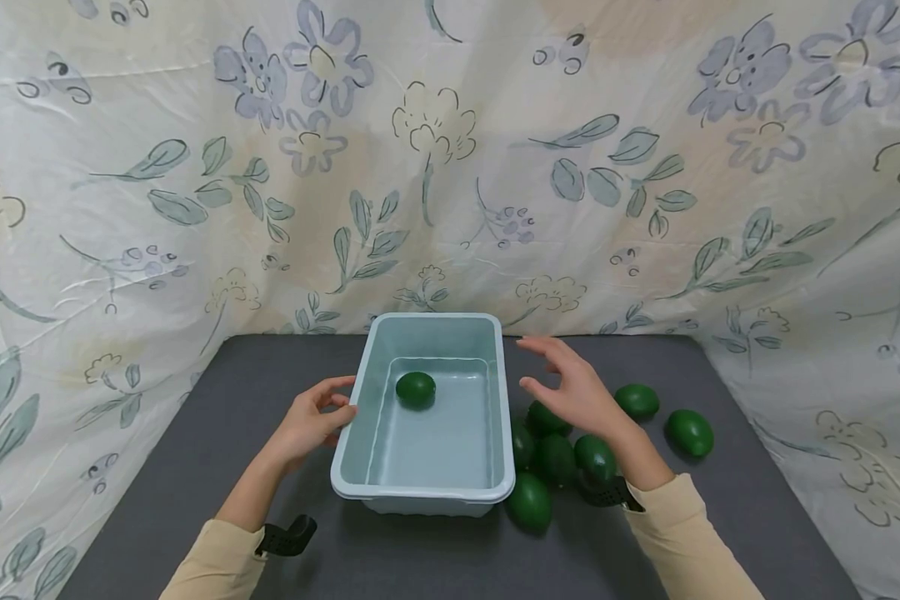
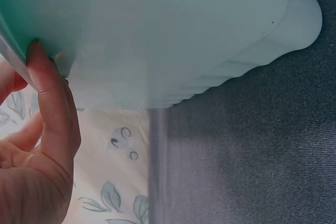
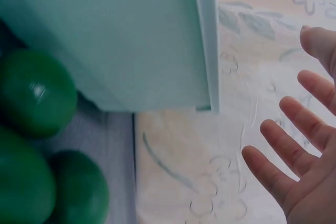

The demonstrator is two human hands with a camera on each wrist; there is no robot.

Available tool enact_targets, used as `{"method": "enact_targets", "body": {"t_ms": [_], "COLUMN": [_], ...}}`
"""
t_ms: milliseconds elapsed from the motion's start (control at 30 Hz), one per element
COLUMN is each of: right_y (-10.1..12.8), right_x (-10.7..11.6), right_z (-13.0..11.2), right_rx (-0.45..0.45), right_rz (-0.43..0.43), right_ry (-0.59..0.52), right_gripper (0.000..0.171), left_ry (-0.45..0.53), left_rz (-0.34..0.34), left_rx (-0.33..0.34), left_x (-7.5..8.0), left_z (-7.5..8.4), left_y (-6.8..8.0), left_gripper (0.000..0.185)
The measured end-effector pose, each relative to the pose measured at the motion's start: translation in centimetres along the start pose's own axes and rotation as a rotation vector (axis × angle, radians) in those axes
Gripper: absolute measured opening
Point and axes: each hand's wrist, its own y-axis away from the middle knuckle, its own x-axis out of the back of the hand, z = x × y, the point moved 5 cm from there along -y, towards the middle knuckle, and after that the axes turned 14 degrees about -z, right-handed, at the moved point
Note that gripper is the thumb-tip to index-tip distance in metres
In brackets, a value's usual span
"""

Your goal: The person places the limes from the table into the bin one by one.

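Surface: dark grey tabletop (image 1: pixel 195 433) is lying under floral sheet (image 1: pixel 450 167) | left hand (image 1: pixel 307 421) is touching tub (image 1: pixel 495 400) rim, fingers relaxed | right hand (image 1: pixel 573 387) is hovering, fingers spread wide

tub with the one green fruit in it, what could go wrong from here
1. The left hand touches only the rim of the tub with its fingers, so the tub might slide on the grey table.
2. The right hand hovers open above the loose green fruits; a knock could roll them.
3. The single fruit in the tub may roll if the tub tilts.
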Motion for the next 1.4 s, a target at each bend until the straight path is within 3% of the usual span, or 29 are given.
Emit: {"method": "enact_targets", "body": {"t_ms": [400, 700, 1033, 1400], "right_y": [3.6, 6.0, 8.0, 9.9], "right_x": [0.1, -1.4, -2.5, -4.1], "right_z": [3.5, 6.4, 8.0, 9.4], "right_rx": [-0.086, -0.164, -0.234, -0.289], "right_rz": [0.029, -0.018, -0.051, -0.088], "right_ry": [-0.017, 0.076, 0.116, 0.087], "right_gripper": [0.055, 0.057, 0.058, 0.057], "left_ry": [0.012, 0.016, 0.002, 0.043], "left_rz": [0.001, 0.0, 0.009, -0.011], "left_rx": [-0.013, -0.021, -0.014, -0.032], "left_x": [0.0, 0.0, 0.0, -0.1], "left_z": [0.0, 0.0, 0.0, -0.2], "left_y": [0.0, 0.0, 0.0, -0.1], "left_gripper": [0.053, 0.054, 0.051, 0.052]}}
